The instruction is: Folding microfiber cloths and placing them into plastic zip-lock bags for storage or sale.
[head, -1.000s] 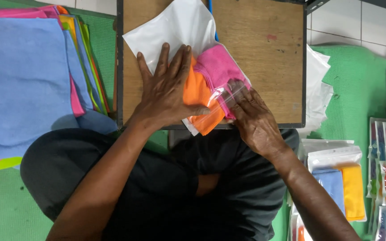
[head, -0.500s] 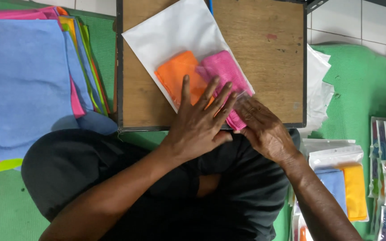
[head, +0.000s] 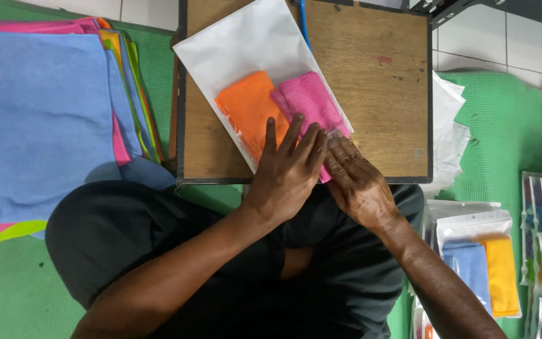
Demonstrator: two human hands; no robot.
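Left hand [head: 288, 172], right hand [head: 357, 182] hiding bag [head: 239, 50] mouth, cloths [head: 277, 107] inside

left hand [head: 288, 172] and right hand [head: 357, 179] lie flat, fingers extended, side by side.

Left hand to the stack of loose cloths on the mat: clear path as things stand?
Probably yes. The left hand lies flat on the plastic bag holding nothing, and the cloth stack sits on that hand's own side, beside the wooden board. Only the board's raised dark edge lies between.
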